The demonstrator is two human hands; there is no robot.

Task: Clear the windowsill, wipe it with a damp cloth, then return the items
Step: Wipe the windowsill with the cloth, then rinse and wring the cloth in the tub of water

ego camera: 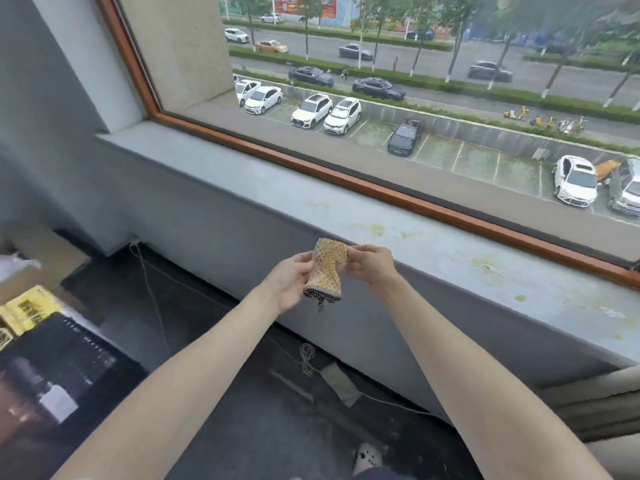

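I see a black laptop (pixel 59 362) at lower left, a thin cable (pixel 152 289) on the dark floor (pixel 114 299), and parked cars (pixel 311 110) outside.

Both forearms are bare down to the left hand (pixel 291 282) and the right hand (pixel 370 265). On one foot the person wears a white clog-style shoe (pixel 369 457) speckled with dark spots — its toe rounded. Below it shows an edge of dark blue clothing (pixel 381 475) — which garment, one cannot tell.

Grey windowsill (pixel 221 181) under brown window frame (pixel 346 178); yellowish stains (pixel 375 230) scattered over surface.
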